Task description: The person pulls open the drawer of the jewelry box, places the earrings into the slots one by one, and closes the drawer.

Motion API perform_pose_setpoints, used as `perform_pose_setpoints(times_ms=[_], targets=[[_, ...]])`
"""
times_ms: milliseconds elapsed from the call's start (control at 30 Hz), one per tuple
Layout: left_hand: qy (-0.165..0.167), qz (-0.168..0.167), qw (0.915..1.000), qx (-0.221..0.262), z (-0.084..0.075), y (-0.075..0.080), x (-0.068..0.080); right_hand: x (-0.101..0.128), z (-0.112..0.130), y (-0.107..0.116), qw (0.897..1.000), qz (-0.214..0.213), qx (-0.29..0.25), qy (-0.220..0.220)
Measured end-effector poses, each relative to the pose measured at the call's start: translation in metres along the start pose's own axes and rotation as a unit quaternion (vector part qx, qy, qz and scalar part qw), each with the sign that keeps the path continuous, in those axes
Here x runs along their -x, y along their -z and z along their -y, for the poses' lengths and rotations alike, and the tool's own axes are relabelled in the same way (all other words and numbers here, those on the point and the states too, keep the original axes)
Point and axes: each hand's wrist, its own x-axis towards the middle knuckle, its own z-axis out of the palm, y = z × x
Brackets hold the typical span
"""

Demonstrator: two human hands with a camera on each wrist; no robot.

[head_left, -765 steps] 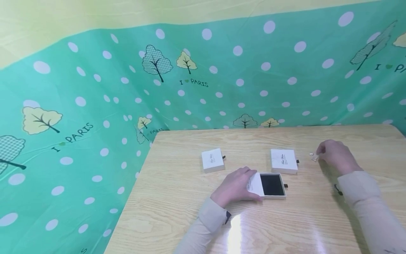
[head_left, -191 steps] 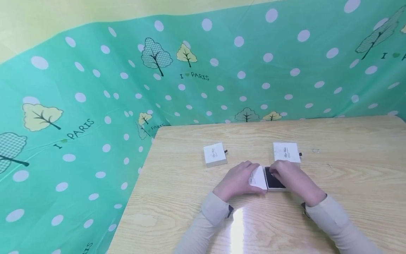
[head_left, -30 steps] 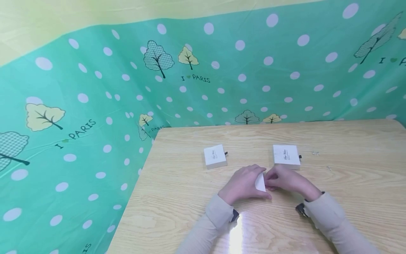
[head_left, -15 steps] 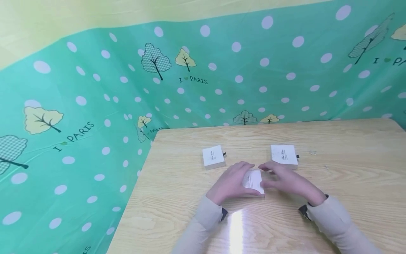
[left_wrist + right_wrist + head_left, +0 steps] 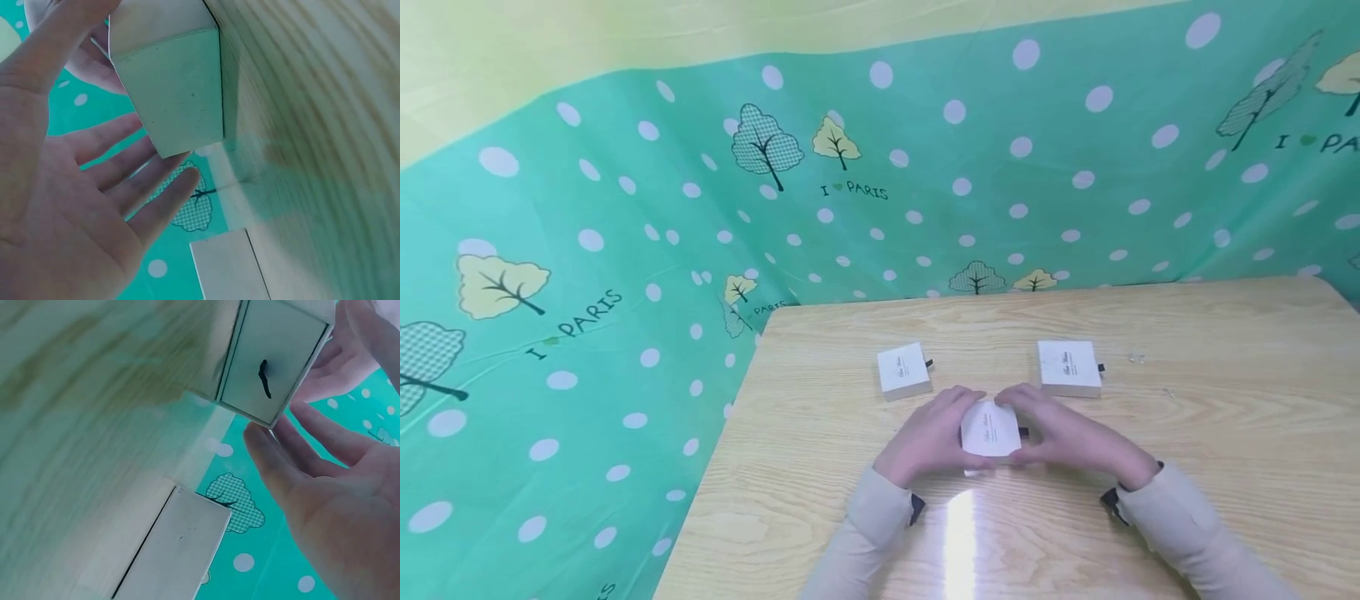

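Observation:
A small white drawer-style gift box (image 5: 991,429) with thin dark lettering sits between my two hands near the middle of the table. Its drawer is in, and a black pull tab (image 5: 265,379) sticks out of the right end. My left hand (image 5: 925,437) grips the left side, thumb along the front edge and fingers at the back. From the right, my right hand (image 5: 1067,437) holds it the same way, thumb at the front corner, fingers at the back corner. The plain left end of the box (image 5: 172,94) shows in the left wrist view.
Two similar white boxes stand farther back, one at left (image 5: 904,370) and one at right (image 5: 1070,367), each with a black tab. Tiny shiny pieces (image 5: 1136,358) lie to the right on the wooden table (image 5: 805,433). A green patterned cloth (image 5: 917,192) hangs behind.
Several seconds ago the drawer stood out, showing its dark lining; it is in now. My right hand has gone from the drawer end to gripping the box's right side.

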Motion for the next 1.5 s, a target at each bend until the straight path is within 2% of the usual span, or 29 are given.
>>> perform_pose_setpoints(times_ms=[300, 600, 933, 1200, 1500], targets=[[0.006, 0.01, 0.9998, 0.014, 0.001, -0.002, 0.001, -0.004, 0.0, -0.004, 1.0, 0.009, 0.018, -0.017], [0.001, 0.011, 0.9998, 0.015, 0.003, -0.002, 0.001, -0.004, 0.0, -0.005, 0.999, 0.007, 0.039, -0.013], [-0.016, -0.011, 0.9997, -0.018, 0.004, -0.001, -0.003, -0.004, 0.002, -0.003, 0.999, 0.002, 0.046, -0.009], [-0.015, -0.022, 0.9995, -0.019, 0.002, 0.003, -0.006, -0.006, 0.003, 0.002, 0.998, -0.004, 0.054, -0.016], [-0.015, -0.033, 0.9985, -0.042, 0.006, 0.004, -0.014, -0.013, 0.001, 0.004, 0.998, -0.021, 0.064, -0.002]])
